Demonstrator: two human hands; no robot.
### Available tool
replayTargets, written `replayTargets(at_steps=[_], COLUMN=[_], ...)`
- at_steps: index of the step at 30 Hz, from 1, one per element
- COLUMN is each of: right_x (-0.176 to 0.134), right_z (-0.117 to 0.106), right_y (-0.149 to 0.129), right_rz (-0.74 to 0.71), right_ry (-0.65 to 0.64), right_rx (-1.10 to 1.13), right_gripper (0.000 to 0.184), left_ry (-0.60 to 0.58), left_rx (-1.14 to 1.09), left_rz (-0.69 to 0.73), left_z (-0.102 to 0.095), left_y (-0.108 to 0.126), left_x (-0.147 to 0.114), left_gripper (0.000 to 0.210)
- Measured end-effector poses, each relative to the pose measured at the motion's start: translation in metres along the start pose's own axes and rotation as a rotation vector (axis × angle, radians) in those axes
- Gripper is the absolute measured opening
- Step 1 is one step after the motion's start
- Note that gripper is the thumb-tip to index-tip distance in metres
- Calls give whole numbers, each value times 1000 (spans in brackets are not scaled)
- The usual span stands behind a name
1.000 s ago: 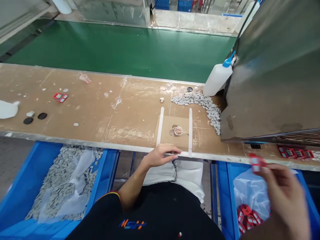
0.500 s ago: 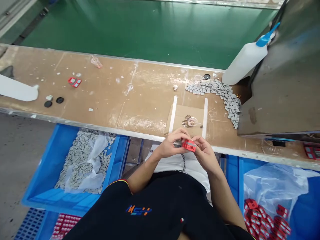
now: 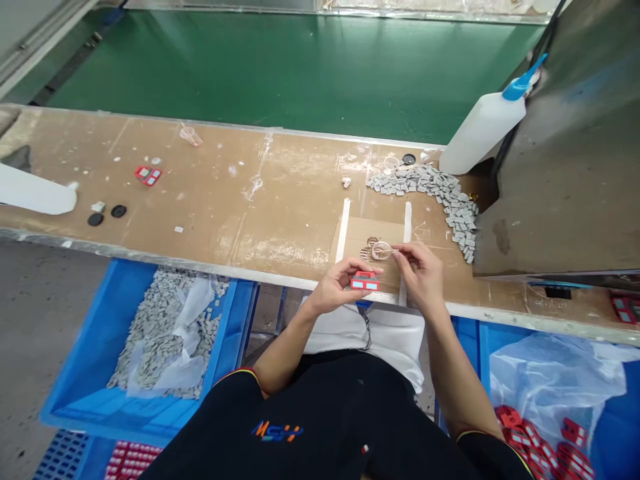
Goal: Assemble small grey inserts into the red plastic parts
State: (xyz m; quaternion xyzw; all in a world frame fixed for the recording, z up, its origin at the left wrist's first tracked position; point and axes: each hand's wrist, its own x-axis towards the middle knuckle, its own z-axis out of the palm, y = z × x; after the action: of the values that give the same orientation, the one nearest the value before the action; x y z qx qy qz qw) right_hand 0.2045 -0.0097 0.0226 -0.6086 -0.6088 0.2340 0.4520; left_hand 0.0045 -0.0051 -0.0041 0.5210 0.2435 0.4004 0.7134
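Our left hand (image 3: 330, 293) grips the red piece (image 3: 365, 282) by the surface's six-o'clock edge (image 3: 280, 277). At one o'clock from that piece sits the cup (image 3: 374, 252), whose stick (image 3: 391, 251) our right hand (image 3: 423, 275) pinches. We seem to be handling the stick; moving it next would call for a light, steady touch.
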Motion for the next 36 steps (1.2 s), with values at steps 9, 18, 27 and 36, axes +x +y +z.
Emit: replayTargets(at_steps=[9,18,27,36], right_x=[0,-30,-43,-38], right_z=[7,-8,0,-3], right_y=[6,-17,-16,-30], right_rz=[6,123,29,-226], right_ry=[56,148,61,78], right_rx=[96,222,108,-139], right_gripper=[16,18,12,11], left_ry=[3,48,54,62], left_rx=[377,563,589,636], left_rz=[-63,-43,-35,5], left_z=[-2,0,0,0], left_y=[8,7,3,1], left_x=[3,6,4,4], left_gripper=[30,21,26,22])
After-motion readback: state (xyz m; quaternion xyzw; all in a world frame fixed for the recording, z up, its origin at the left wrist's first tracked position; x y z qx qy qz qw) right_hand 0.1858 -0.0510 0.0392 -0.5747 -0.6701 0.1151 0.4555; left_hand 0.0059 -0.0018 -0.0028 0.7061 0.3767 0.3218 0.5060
